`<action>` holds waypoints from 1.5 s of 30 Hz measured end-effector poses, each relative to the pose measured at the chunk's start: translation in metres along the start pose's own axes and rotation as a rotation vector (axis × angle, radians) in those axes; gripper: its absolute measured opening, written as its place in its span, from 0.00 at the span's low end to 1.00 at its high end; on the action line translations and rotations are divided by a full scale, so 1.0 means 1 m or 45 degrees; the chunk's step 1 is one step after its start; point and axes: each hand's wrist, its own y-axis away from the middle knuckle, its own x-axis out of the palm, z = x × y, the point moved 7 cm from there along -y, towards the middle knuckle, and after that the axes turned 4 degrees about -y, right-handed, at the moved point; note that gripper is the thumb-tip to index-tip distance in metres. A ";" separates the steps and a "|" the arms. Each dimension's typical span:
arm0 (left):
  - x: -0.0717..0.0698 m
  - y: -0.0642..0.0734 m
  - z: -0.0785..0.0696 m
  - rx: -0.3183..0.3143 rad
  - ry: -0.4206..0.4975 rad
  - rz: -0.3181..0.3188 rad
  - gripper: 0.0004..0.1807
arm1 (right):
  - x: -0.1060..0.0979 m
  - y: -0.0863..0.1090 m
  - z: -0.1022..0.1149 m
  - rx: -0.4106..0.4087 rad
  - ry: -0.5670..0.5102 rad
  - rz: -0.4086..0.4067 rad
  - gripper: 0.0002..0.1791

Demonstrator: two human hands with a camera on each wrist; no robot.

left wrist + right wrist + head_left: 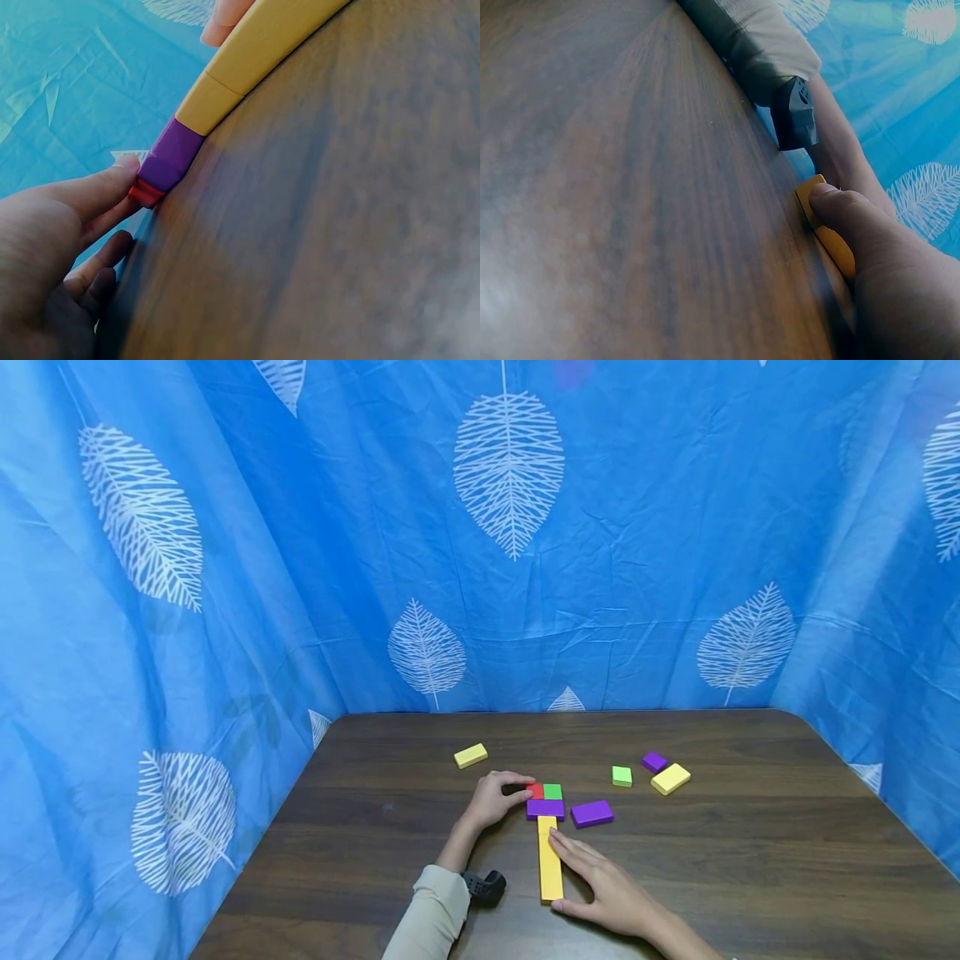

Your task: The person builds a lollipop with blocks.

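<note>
In the head view, my left hand is at the left of a small red block, its forefinger along the far edge and its thumb at the near left corner. A green block sits beside the red one, and a purple block lies across the near side of both. From the purple block a yellow strip runs toward me, with a seam near its far end. My right hand rests along the strip's right side with fingers extended. Its thumb touches the near end.
A loose purple block lies right of the joined blocks. Farther right are a green block, a small purple block and a yellow block. Another yellow block lies back left. A black wrist device is on the left forearm.
</note>
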 end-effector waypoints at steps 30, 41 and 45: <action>-0.080 0.009 0.066 -0.283 -0.071 -0.366 0.24 | -0.002 0.002 0.005 -0.061 0.021 -0.060 0.43; -0.076 0.009 0.058 -0.268 -0.101 -0.420 0.20 | -0.001 0.002 0.004 -0.057 0.054 -0.070 0.43; -0.070 0.009 0.046 -0.256 -0.059 -0.403 0.21 | -0.002 0.001 0.004 -0.055 0.036 -0.070 0.43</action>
